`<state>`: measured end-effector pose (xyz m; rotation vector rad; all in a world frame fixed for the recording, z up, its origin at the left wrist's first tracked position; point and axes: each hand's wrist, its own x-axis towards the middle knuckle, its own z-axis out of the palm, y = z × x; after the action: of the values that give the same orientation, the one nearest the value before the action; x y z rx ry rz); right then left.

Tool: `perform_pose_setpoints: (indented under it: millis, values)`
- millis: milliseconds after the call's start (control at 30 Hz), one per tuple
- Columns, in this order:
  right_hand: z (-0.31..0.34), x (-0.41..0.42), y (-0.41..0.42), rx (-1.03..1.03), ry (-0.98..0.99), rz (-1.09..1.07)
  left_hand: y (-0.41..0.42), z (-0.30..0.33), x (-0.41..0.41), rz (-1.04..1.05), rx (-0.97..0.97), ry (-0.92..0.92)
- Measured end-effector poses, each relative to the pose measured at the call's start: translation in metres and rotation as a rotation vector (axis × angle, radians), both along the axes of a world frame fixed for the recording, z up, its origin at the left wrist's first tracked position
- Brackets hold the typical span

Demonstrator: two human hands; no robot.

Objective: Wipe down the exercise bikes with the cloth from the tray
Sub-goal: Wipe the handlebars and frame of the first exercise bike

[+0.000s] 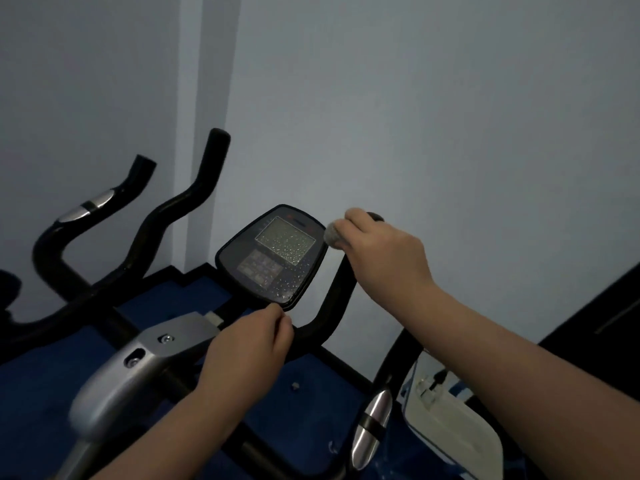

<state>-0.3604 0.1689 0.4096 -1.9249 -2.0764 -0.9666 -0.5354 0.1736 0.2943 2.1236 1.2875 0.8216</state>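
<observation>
Forearms: both bare, reaching in from the lower edge of the view toward the bike.
Right hand: closed around a small bunched grey cloth, which pokes out on the thumb side and sits just beside the right rim of the console, at or very near touching it.
Left hand: fingers curled and pinching the lower edge of the console, seemingly steadying it; it carries nothing.
Console: dark, tilted toward the person, display above and button panel below, the face speckled with droplets.
Right handlebar: black, curving up behind the right hand, its tip showing just past the knuckles.
Neighbouring handlebars: black, at the left, well apart from both hands.
Floor: blue, beneath the bike.
Step in hand: judging by the wet face and the cloth at its rim, the console wipe is only starting.
Next move: likely a sweep of the cloth leftward across the display with light, even pressure, the left hand bracing the panel against tilting, then down over the buttons.
</observation>
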Motion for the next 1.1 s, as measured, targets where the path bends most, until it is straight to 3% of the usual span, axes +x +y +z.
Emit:
perform_pose_setpoints:
  millis: [133, 267, 333, 433, 500, 667, 833, 1000, 1100]
  values:
    - [-0.019, -0.003, -0.001, -0.242, -0.120, 0.014, -0.001, -0.001, -0.001, 0.023, 0.008, -0.001]
    - [0.007, -0.006, 0.013, -0.120, -0.068, -0.003, -0.001, -0.001, 0.000, 0.032, 0.037, 0.005]
    - [-0.011, -0.016, 0.007, -0.151, -0.061, -0.046, 0.000, -0.001, 0.000, 0.042, 0.034, 0.011]
    - [-0.053, -0.035, -0.010, -0.284, 0.226, -0.048, 0.000, -0.002, -0.002, 0.053, 0.026, 0.016]
    - [-0.048, -0.030, -0.011, -0.245, 0.382, -0.024, 0.001, -0.001, -0.003, 0.082, 0.014, -0.006]
    - [-0.054, -0.030, -0.036, 0.004, 0.512, -0.039, -0.003, 0.004, -0.006, 0.143, -0.015, -0.051]
    - [-0.093, -0.074, -0.056, -0.067, 0.776, 0.092, -0.033, 0.001, -0.023, 0.119, 0.006, -0.070]
    - [-0.075, -0.040, -0.055, 0.097, 0.858, 0.003, -0.070, -0.010, -0.052, 0.223, 0.019, -0.063]
    - [-0.109, -0.086, -0.078, -0.008, 0.840, 0.082, -0.089, -0.020, -0.068, 0.286, 0.069, -0.002]
